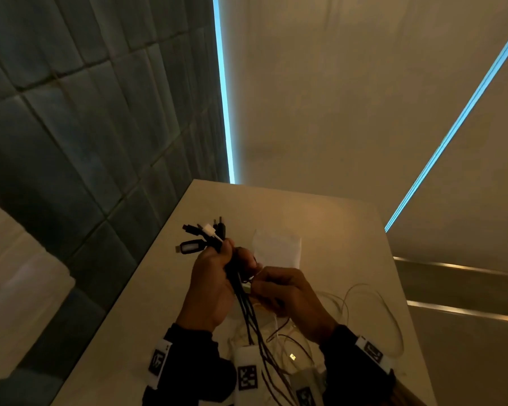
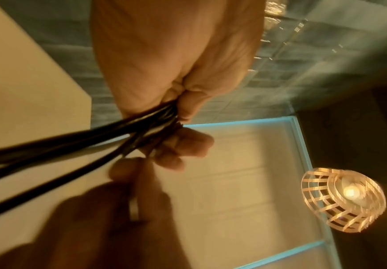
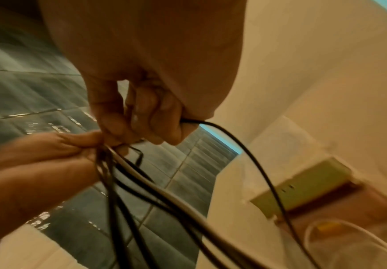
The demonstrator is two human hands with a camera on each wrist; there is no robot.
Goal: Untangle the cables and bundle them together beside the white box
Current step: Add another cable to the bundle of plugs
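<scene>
My left hand point(image 1: 214, 276) grips a bundle of black and white cables point(image 1: 248, 315) just below their connector ends point(image 1: 206, 234), which fan out above the fist. The cables point(image 2: 56, 145) run from that fist point(image 2: 176, 87) down toward the table. My right hand point(image 1: 282, 291) sits right beside it and pinches one thin black cable point(image 3: 252, 158) between curled fingers point(image 3: 155, 116). The white box point(image 1: 277, 249) lies on the table just behind both hands. Loose cable loops point(image 1: 373, 315) trail on the table at the right.
The beige table point(image 1: 320, 212) stands in a corner, with a dark tiled wall point(image 1: 85, 127) on the left and a pale wall behind. A greenish power strip point(image 3: 302, 185) shows in the right wrist view. A lit woven lamp point(image 2: 342, 198) hangs overhead.
</scene>
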